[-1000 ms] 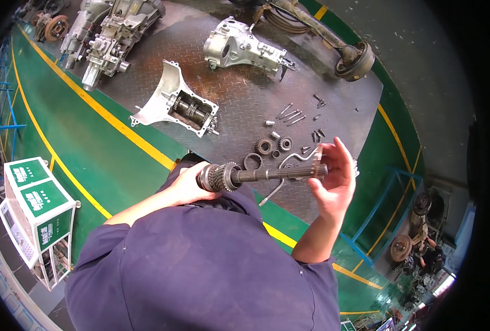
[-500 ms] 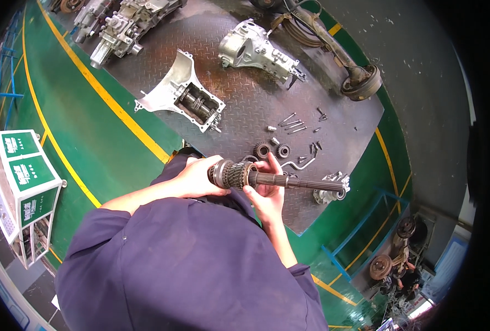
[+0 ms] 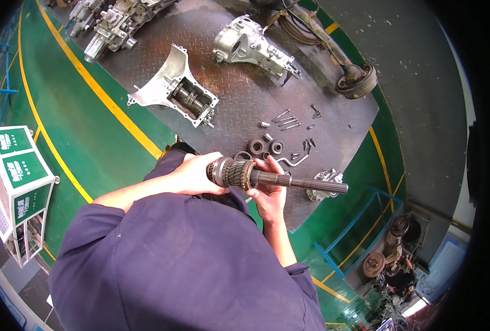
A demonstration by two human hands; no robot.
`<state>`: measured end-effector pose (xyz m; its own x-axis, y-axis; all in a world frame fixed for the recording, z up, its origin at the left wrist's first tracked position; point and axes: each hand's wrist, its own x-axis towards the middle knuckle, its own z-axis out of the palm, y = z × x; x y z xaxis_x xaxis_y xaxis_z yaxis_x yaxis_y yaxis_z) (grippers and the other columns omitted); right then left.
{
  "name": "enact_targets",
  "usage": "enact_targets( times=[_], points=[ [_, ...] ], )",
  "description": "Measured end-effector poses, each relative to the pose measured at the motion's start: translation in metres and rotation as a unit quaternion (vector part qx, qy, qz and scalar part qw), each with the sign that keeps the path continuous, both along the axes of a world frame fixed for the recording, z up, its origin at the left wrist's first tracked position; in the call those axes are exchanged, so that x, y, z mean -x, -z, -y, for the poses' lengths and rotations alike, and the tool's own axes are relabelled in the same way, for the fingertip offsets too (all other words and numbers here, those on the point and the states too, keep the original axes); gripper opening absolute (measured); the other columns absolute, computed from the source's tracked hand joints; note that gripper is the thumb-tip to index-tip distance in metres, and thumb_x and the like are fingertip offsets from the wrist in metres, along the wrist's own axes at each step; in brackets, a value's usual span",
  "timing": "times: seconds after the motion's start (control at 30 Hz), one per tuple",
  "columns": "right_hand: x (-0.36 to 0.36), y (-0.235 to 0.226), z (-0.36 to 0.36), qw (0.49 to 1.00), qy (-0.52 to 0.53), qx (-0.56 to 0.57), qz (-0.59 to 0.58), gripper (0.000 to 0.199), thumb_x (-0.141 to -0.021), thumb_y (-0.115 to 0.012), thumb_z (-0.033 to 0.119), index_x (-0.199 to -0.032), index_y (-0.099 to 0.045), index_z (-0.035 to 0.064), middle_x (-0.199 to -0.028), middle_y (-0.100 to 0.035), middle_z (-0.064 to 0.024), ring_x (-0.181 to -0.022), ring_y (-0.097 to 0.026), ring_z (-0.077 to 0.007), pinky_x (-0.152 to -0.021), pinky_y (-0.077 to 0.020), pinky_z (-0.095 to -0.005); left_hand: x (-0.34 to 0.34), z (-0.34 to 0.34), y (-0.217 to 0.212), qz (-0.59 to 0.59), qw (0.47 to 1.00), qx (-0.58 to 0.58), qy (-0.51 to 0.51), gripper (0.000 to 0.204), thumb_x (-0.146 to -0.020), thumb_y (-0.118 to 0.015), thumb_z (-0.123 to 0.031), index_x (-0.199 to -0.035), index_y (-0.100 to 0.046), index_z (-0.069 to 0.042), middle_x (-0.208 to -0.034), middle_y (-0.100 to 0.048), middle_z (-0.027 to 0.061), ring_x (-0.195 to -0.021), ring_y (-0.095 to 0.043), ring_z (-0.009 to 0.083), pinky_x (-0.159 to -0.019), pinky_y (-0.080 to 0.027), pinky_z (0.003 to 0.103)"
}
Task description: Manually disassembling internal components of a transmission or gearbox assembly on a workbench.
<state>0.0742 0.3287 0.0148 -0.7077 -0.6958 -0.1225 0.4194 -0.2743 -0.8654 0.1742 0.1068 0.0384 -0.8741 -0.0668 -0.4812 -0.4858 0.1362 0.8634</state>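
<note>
The gear shaft (image 3: 272, 179) lies level, slim end pointing right, both hands clamped around its geared end.

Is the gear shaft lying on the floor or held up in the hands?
Held up. The gear shaft lies roughly level between the left hand and right hand, above the floor.

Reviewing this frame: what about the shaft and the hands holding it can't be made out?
- Head view: the left end of the gear shaft is covered by the left hand.
- The right hand wraps under it; its palm-side grip is hidden.
- The loose gears and bolts on the floor are too small for detail.
</note>
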Motion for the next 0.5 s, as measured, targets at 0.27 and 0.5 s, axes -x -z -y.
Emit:
enact_targets(
  times=[0.27, 0.5],
  points=[
    [-0.004, -0.017, 0.003, 0.999, -0.011, -0.012, -0.033, 0.094, -0.075, -0.085, -0.002, -0.153, -0.034, 0.0036, -0.150, -0.049, -0.0176, -0.141, -0.045, -0.0275, -0.117, -0.0369, -0.0444, 0.003, 0.002, -0.001, 0.025, 0.996, -0.087, 0.025, 0.060, -0.066, -0.090, -0.014, -0.118, -0.061, -0.006, -0.111, -0.068, 0.0057, -0.104, -0.063, 0.0154, -0.094, -0.051, 0.034],
    [-0.022, -0.033, 0.025, 0.991, 0.034, -0.050, -0.122, 0.083, -0.073, -0.090, 0.007, -0.143, -0.044, 0.0027, -0.138, -0.055, -0.0138, -0.132, -0.052, -0.0248, -0.111, -0.0431, -0.0398, -0.009, 0.000, 0.010, -0.010, 0.985, -0.169, -0.019, 0.065, -0.066, -0.093, -0.012, -0.120, -0.057, -0.006, -0.113, -0.065, 0.0034, -0.106, -0.060, 0.0126, -0.094, -0.050, 0.032]
  ],
)
